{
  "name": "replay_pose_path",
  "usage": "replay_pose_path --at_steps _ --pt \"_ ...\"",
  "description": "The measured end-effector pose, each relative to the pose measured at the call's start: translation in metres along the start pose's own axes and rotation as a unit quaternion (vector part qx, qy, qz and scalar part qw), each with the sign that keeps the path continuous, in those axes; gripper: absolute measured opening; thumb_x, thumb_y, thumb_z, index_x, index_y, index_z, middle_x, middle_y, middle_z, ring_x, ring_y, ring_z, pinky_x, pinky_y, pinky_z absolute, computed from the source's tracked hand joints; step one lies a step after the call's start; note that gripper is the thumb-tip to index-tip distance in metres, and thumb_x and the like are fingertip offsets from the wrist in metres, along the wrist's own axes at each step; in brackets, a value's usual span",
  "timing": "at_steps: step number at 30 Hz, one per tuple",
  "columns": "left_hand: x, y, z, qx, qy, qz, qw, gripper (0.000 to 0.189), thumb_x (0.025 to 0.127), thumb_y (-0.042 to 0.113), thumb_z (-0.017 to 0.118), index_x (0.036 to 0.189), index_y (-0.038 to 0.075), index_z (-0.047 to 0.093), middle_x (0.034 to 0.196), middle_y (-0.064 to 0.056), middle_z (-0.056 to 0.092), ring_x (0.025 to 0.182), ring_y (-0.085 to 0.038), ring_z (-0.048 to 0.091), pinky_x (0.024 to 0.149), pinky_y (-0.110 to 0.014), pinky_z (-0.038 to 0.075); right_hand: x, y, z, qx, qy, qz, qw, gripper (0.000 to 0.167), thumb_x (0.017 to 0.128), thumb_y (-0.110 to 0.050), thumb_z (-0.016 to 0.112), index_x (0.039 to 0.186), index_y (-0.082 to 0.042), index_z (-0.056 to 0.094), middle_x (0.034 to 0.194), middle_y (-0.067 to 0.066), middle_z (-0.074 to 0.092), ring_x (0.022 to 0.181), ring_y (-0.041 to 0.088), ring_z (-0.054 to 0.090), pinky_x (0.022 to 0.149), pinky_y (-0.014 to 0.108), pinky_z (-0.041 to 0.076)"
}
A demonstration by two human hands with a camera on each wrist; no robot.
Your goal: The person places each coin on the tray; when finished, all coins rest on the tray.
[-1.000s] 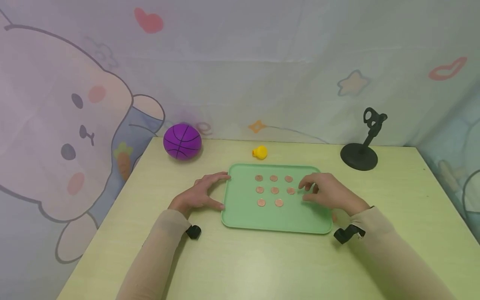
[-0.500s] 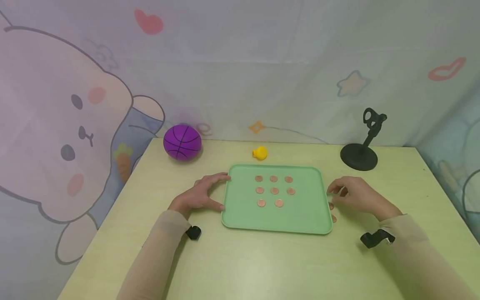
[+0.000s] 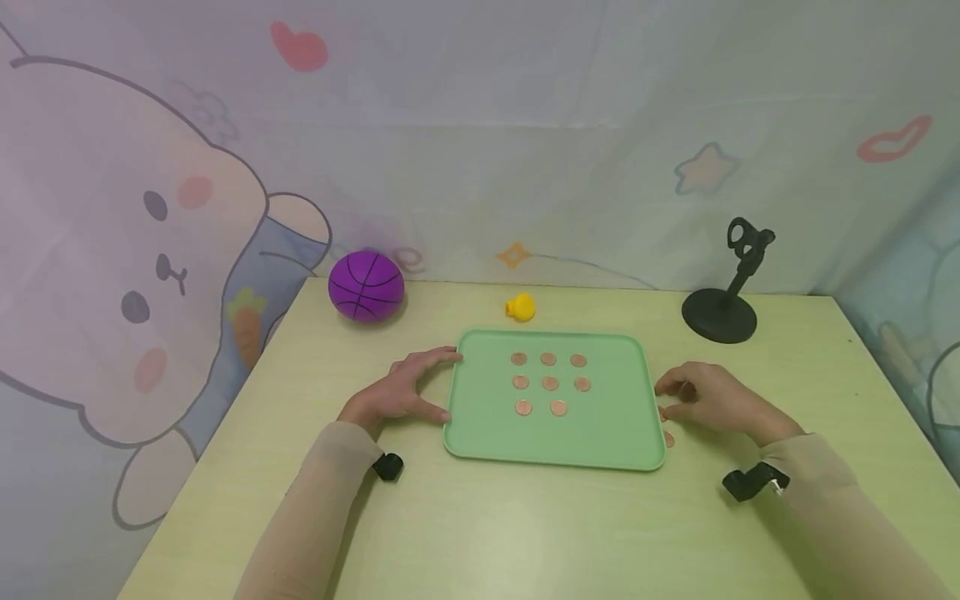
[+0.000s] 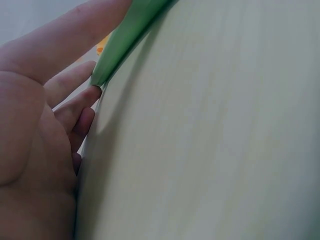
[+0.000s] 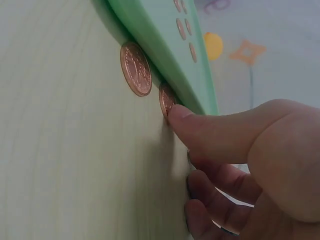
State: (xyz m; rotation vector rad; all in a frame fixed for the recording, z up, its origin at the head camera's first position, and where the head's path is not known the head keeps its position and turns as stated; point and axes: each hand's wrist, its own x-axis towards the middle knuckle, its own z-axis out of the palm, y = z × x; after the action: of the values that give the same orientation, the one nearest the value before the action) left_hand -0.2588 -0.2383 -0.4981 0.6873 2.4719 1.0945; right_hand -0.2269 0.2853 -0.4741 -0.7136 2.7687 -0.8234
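Note:
Several copper coins (image 3: 550, 383) lie in three rows on a light green tray (image 3: 607, 442), the nearest row having two. My left hand (image 3: 396, 392) rests at the tray's left edge, with the thumb and a finger touching the rim and spread apart. Beyond the tray's right edge, my right hand (image 3: 708, 398) is low over the table. Its thumb touches a coin (image 5: 166, 97) beside the tray, and there is a gap between thumb and index finger in the head view. A second coin (image 5: 136, 69) lies on the table next to it, also close to the rim.
Behind the tray sits a small yellow toy (image 3: 521, 307). A purple ball (image 3: 366, 287) stands at the back left of the table (image 3: 480, 533), and a black stand (image 3: 720, 315) at the back right. A patterned cloth (image 3: 480, 167) hangs behind.
My right hand has moved right, from over the tray to the coins beside it, then lowered its thumb onto one. The left hand and the coins on the tray have stayed put.

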Motion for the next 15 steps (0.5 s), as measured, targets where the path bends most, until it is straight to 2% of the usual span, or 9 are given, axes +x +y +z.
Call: replay_pose_path --at_steps 7,15 --pt "0.0001 0.0001 0.0003 0.006 0.0 0.0 1.0 0.1 0.072 0.038 0.097 0.158 0.031 0.047 0.172 0.004 0.028 0.157 -0.031 0.02 0.125 -0.06 0.007 -0.0016 -0.0019 0.0005 0.015 0.001 0.005 0.9999 0.031 0.085 -0.021 0.089 0.111 -0.009 0.078 0.1 -0.003 0.071 0.088 0.014 0.062 0.079 0.031 0.054" --pt "-0.0008 0.0013 -0.0005 0.01 0.002 0.003 0.9999 0.099 0.073 0.037 0.096 0.158 0.03 0.046 0.172 0.002 0.029 0.157 -0.032 0.021 0.125 -0.061 0.007 -0.0017 -0.0033 0.0005 0.013 -0.009 0.014 0.9998 0.026 0.088 -0.02 0.087 0.11 -0.011 0.078 0.101 -0.004 0.07 0.091 0.014 0.061 0.081 0.032 0.054"
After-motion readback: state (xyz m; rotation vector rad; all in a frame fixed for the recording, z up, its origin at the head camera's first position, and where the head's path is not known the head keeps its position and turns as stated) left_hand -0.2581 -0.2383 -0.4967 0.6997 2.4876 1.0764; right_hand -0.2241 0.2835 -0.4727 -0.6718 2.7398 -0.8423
